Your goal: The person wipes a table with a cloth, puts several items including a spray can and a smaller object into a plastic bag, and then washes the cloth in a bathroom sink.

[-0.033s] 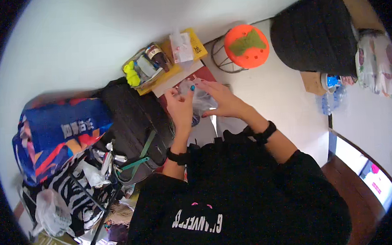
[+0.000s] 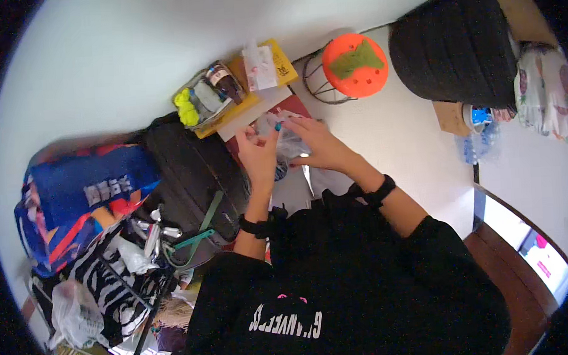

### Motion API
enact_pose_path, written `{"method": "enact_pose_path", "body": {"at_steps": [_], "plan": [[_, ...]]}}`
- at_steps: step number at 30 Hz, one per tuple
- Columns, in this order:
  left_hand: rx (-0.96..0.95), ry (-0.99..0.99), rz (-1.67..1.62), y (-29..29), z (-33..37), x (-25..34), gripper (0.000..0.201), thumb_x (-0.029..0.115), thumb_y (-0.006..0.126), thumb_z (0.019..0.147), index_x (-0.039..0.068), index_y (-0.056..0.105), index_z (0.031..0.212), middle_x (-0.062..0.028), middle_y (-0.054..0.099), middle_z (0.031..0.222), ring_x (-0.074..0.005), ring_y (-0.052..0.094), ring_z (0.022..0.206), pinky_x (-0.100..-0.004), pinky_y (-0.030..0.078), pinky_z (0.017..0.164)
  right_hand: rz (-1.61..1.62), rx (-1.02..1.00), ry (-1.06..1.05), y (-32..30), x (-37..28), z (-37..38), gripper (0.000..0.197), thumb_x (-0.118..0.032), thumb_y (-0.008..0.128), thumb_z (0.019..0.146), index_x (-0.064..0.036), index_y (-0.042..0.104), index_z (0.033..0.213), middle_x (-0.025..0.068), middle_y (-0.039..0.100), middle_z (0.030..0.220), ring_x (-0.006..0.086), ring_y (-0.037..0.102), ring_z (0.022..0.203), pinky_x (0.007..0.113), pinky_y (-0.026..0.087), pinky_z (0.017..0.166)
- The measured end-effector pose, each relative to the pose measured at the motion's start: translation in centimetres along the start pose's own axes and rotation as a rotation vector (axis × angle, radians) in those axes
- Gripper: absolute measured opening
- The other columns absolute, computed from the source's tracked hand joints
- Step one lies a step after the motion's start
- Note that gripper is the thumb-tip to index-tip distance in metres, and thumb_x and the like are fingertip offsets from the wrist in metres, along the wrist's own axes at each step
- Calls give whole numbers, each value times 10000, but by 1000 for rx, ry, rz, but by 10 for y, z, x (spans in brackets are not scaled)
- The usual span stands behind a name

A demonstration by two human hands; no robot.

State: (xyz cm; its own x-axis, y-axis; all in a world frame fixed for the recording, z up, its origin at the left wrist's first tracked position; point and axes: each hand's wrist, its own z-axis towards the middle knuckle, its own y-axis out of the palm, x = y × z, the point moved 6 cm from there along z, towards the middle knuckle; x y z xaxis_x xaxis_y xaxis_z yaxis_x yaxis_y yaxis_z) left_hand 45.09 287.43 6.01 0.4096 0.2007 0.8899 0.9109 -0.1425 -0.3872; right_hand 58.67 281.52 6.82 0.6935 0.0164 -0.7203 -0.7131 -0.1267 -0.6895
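Observation:
A thin clear plastic bag (image 2: 290, 145) hangs between my hands over a dark red surface. My left hand (image 2: 257, 154) is closed, its thumb and fingers pinching the bag's upper part. From the right, my right hand (image 2: 321, 143) reaches its fingertips to the same spot and grips the bag there, with the thumb lower along its side. The fingertips of both hands nearly meet. Something dark and rounded shows beneath the bag, too small to make out.
Beyond my hands, a tray (image 2: 194, 125) holds a dark bottle and a bright yellow item beside a yellow box (image 2: 284, 65). An orange stool (image 2: 372, 76) carries a green cloth. A black backpack (image 2: 193, 166) and a blue patterned bag (image 2: 97, 168) lie left.
The view has shifted slightly, so the surroundings sit a little differently in it. Both hands keep hold of the bag, with hardly any movement of the fingers.

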Motion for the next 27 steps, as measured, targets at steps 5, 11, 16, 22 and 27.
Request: {"method": "enact_pose_path", "body": {"at_steps": [5, 11, 16, 22, 27], "plan": [[-124, -29, -37, 17, 32, -64, 475, 78, 766, 596, 40, 412, 910, -19, 491, 554, -68, 487, 546, -223, 386, 495, 183, -14, 126, 58, 52, 21, 358, -29, 568, 709, -36, 535, 1065, 177, 565, 1039, 341, 540, 919, 374, 436, 790], [-146, -93, -251, 23, 41, -95, 439, -15, 720, 607, 56, 424, 924, -38, 525, 817, -92, 486, 715, -211, 408, 655, 261, -45, 177, 84, 90, 36, 244, -11, 519, 730, -31, 578, 966, 168, 610, 831, 336, 584, 803, 409, 461, 704], [-192, -86, -393, 24, 31, -106, 397, -64, 648, 616, 45, 424, 925, -29, 521, 819, -110, 536, 808, -227, 418, 712, 77, -145, 102, 71, 59, 49, 321, 27, 550, 716, -30, 562, 1031, 157, 597, 962, 254, 591, 837, 306, 470, 706], [-60, -83, -520, 26, 23, -109, 443, -106, 610, 621, 39, 402, 984, -76, 522, 922, -136, 568, 807, -247, 430, 737, 340, -249, 142, 73, 54, 70, 256, -95, 638, 739, -37, 584, 983, 157, 586, 967, 254, 608, 794, 294, 501, 656], [86, -76, -474, 13, 21, -110, 509, -104, 638, 595, 37, 416, 1030, -68, 521, 951, -133, 566, 760, -244, 443, 705, 548, -157, 329, 77, 68, 71, 119, -39, 663, 714, 2, 618, 816, 83, 639, 747, 141, 616, 685, 235, 487, 633]]}}
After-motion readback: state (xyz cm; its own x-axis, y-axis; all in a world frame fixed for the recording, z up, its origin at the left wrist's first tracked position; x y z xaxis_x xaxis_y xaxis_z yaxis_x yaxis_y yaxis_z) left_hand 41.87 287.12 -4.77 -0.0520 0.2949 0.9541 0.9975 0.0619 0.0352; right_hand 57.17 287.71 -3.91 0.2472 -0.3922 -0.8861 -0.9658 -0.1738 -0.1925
